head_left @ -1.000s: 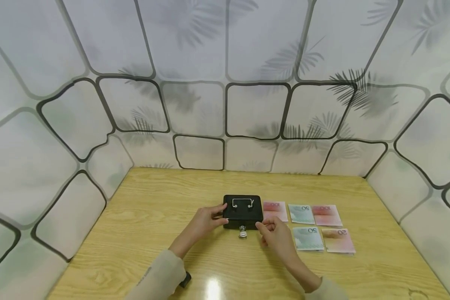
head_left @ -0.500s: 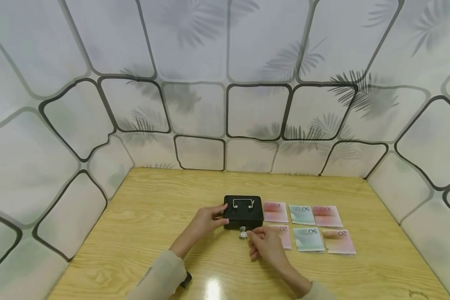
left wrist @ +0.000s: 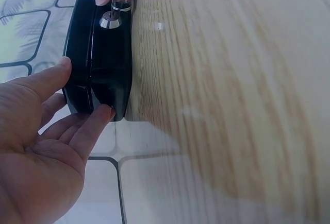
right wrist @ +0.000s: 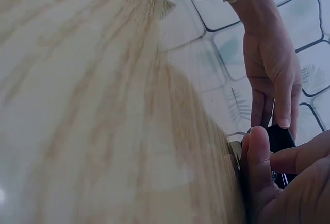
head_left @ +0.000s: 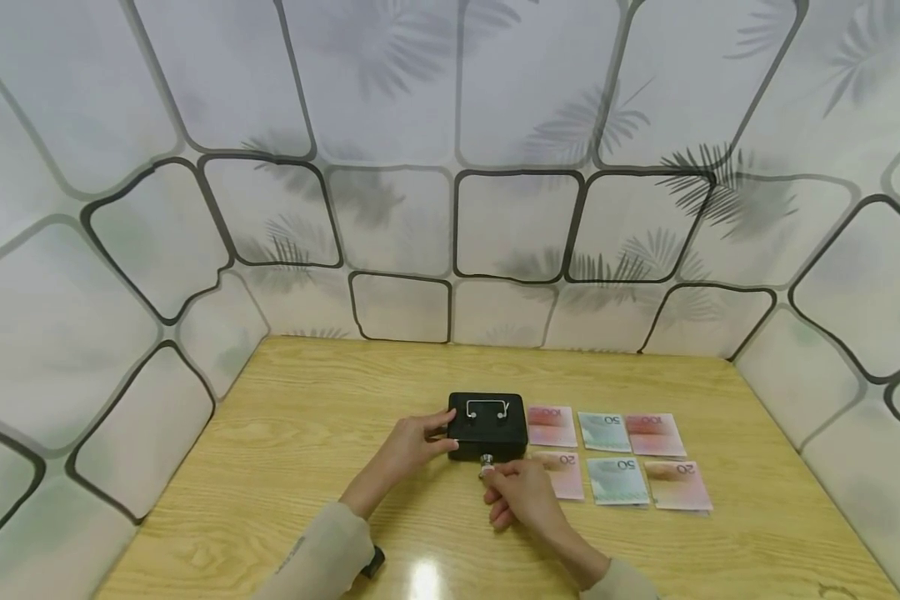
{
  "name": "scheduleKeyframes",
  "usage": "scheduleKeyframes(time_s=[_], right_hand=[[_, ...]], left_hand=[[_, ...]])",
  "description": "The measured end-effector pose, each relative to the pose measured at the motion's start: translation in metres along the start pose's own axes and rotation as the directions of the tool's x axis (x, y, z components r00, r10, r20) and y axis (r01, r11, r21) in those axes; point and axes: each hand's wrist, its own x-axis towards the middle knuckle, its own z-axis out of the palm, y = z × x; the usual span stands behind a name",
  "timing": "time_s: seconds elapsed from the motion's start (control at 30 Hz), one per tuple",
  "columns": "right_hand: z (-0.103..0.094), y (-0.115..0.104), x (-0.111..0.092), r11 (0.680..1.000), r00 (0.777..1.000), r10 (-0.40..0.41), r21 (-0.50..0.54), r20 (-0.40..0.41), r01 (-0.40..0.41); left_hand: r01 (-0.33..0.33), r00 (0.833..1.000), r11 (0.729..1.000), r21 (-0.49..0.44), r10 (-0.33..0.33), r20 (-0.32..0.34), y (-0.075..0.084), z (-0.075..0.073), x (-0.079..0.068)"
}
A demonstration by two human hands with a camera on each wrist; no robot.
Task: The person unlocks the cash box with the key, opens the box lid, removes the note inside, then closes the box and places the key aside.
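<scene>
A small black cash box (head_left: 487, 429) with a wire handle on its lid sits closed on the table. My left hand (head_left: 411, 443) holds its left end, one digit on the lid's edge and others bent against the side, as the left wrist view shows. On the front face is a round silver lock (left wrist: 110, 21). A key (left wrist: 114, 1) with a metal ring stands in it. My right hand (head_left: 528, 497) pinches that key at its outer end. In the right wrist view the right-hand fingers (right wrist: 259, 154) mostly hide the lock and box.
Right of the box lie folded banknotes in two rows: a red 100 (head_left: 551, 426), green 50s (head_left: 618, 482), another 100 (head_left: 655, 434) and 20s (head_left: 678, 485). A black strap piece (head_left: 373, 562) shows by the left sleeve. Patterned cloth walls (head_left: 390, 217) surround the wooden table (head_left: 330, 375).
My right hand has moved left from the box's front right corner to the key at the lock, uncovering a 20 note. The left hand and box have stayed in place.
</scene>
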Motion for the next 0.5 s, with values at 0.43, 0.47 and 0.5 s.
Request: scheduleKeyframes(time_s=[0.43,0.47,0.5], right_hand=[[0.0035,0.0027,0.0039,0.995,0.997,-0.055,-0.085,-0.046,0.051],[0.0036,0.0028,0.0042,0.993,0.997,-0.065,-0.099,-0.046,0.060],[0.0037,0.0030,0.0045,0.991,0.996,-0.074,-0.118,-0.048,0.067]], left_hand=[[0.027,1.000,0.999,-0.018,-0.027,0.002,0.0022,-0.0004,0.0005],[0.036,0.999,0.999,-0.024,-0.036,0.003,0.0022,-0.0003,0.0006],[0.039,0.999,0.999,-0.025,-0.039,0.002,0.0019,-0.0001,0.0008]])
